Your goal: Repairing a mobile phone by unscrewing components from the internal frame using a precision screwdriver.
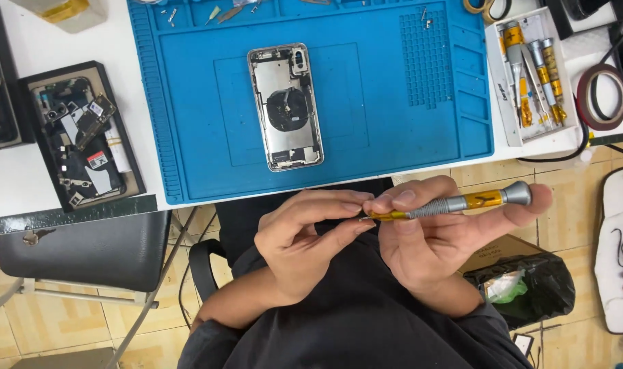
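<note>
The precision screwdriver (pixel 455 203) lies horizontal in front of the person's chest, just below the near edge of the blue repair mat (pixel 188 102). The right hand (pixel 434 239) cradles it: the swivel cap rests against the index fingertip, the knurled grey collar sits under the thumb, fingers pressed to the shaft. The left hand (pixel 305 239) pinches the tip end between thumb and forefinger; whether a bit or a screw sits there cannot be told.

Judged from its build, the driver is light, rigid and metal. The smooth yellow barrel would slip; the knurled collar is the proper hold. The fine tip looks the only fragile part.

On the mat, above the screwdriver, lies an opened phone housing (pixel 286 107), back shell upward, round charging coil exposed. It looks thin and easily scratched, best lifted by the frame edges.

Right of the mat stands a white open box (pixel 504 102) of matching yellow-and-grey drivers, with printing along its left wall. Right of that lies a dark red tape roll (pixel 603 96). Left of the mat, a black tray (pixel 130 157) holds removed phone parts, two bearing small red-and-white labels. Below the screwdriver's right end, on the floor, sits a cardboard box lined with a black bag (pixel 530 283).
</note>
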